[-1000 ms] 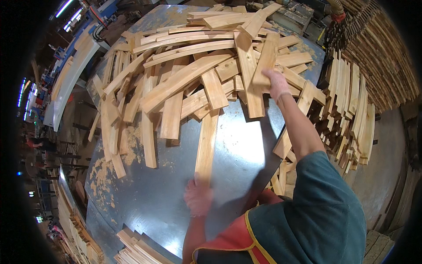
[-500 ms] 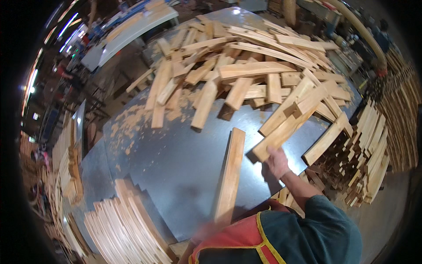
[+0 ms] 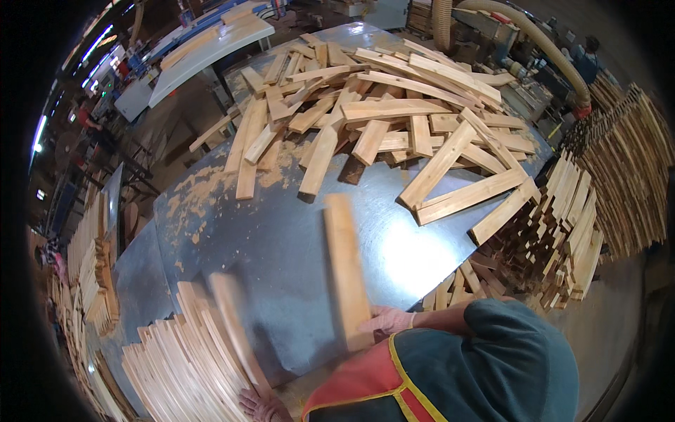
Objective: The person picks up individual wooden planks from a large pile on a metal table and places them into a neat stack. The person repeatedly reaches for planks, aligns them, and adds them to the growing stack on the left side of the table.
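One hand, the left (image 3: 264, 407), touches a row of pale, narrow wooden boards (image 3: 184, 359), its grip unclear. Rightward, the right hand (image 3: 391, 321) grasps a flat tan wooden board (image 3: 344, 271) by its near end, long axis pointing away over the grey metal worktop (image 3: 271, 228).

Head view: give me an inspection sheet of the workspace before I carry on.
Surface: dark, smooth tabletop, bright glare at right.
Job's things: one wooden board in hand; row of boards side by side at lower left; loose pile of boards lying crosswise at the far side.
Clutter: sawdust scattered at the tabletop's left.
Hands: right hand grips the board's near end; left hand is at the row's near right end, its grip unclear.
Cables: nothing seen.
Surroundings: stacked wood at right; ribbed hoses and another person beyond.
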Demonstrator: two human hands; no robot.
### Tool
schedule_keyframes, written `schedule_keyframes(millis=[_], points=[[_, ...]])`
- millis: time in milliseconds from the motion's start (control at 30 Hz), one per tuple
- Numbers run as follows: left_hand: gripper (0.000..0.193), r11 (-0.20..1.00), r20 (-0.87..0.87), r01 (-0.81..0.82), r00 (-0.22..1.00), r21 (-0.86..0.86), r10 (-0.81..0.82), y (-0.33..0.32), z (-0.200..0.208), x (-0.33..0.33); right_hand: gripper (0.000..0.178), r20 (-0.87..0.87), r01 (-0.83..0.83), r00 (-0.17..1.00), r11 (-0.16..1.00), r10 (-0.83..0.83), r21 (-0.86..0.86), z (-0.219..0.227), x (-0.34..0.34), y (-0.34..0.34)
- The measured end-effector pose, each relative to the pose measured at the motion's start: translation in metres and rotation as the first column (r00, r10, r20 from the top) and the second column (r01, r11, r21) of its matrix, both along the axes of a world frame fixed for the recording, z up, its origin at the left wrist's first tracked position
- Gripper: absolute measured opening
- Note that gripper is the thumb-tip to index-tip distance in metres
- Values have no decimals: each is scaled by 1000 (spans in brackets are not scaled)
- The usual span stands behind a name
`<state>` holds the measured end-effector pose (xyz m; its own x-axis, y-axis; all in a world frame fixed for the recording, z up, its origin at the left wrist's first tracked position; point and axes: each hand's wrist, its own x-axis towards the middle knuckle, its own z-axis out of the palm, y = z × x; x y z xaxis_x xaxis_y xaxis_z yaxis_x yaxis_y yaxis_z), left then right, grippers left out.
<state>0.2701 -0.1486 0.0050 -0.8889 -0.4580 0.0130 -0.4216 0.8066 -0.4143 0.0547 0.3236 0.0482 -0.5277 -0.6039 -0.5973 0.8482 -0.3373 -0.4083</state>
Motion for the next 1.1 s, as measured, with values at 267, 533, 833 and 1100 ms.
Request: schedule_keyframes(millis=[267,533,833,1100], points=[[97,872,-278,229,954,432,-112,134,35,-140,69,-743,106,567,863,355,494,116,-209,9],[88,554,-290,520,844,650,-452,311,50,-242,80,-852,788,402,347,335,508,243,-411,166],[83,377,-264,559,754,738,-601,430,71,-329,106,-495,544,824,-144,275,827,21,-254,366],[57,-543,38,-91,993,835,-108,482,46,-390,81,-729,583,507,439,460,683,19,-151,236]])
